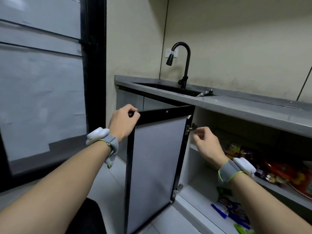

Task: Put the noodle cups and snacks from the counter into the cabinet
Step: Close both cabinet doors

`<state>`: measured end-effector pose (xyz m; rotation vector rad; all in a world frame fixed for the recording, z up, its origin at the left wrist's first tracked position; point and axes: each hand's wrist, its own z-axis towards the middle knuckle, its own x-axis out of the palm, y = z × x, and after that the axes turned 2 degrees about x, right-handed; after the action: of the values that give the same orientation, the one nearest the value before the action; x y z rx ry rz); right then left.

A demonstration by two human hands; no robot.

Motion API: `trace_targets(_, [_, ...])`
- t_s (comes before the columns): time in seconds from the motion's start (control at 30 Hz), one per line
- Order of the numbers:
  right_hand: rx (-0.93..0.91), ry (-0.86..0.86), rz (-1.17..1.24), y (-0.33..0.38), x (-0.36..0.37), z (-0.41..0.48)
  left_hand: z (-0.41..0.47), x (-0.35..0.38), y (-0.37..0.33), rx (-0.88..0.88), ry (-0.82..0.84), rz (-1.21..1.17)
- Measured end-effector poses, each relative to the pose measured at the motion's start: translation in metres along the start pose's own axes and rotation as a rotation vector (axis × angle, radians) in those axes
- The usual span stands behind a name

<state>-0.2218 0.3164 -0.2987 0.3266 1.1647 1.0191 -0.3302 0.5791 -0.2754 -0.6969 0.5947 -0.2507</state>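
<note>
The cabinet door (pixel 157 159), grey with a black frame, stands swung wide under the counter (pixel 236 105). My left hand (pixel 124 120) grips the top outer corner of the door. My right hand (pixel 205 142) hovers at the upper hinge (pixel 190 128), fingers loosely curled and holding nothing. Inside the cabinet, colourful snack packets (pixel 249 157) lie on the middle shelf (pixel 273 187). More packets (pixel 231 208) lie on the cabinet floor. Part of a red noodle cup lid (pixel 302 183) shows at the right edge.
A black faucet (pixel 184 65) rises over a dark sink (pixel 162 87) set in the grey counter. A black-framed glass partition (pixel 42 81) fills the left side. Pale floor tiles (pixel 108 184) lie between it and the door.
</note>
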Motion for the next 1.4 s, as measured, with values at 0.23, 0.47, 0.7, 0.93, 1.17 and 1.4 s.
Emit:
trace_targets(0.23, [-0.046, -0.125, -0.082, 0.007, -0.024, 0.001, -0.046, 0.028, -0.035, 0.289, -0.022, -0.192])
trace_targets(0.47, [-0.048, -0.353, -0.205, -0.028, -0.087, -0.004, -0.102, 0.11, -0.104, 0.442, 0.088, -0.499])
trace_targets(0.7, [0.099, -0.556, -0.557, -0.108, -0.178, -0.035, -0.123, 0.226, -0.191, 0.683, 0.083, -0.3])
trace_targets(0.93, [0.211, -0.571, -0.624, -0.15, -0.221, -0.056, -0.118, 0.329, -0.238, 0.782, 0.152, -0.05])
trace_targets(1.17, [0.299, -0.49, -0.786, -0.137, -0.234, -0.091, -0.118, 0.332, -0.274, 0.754, 0.293, 0.059])
trace_targets(1.4, [0.618, -0.402, -1.261, -0.074, -0.297, -0.184, -0.213, 0.276, -0.341, 1.027, 0.382, -0.365])
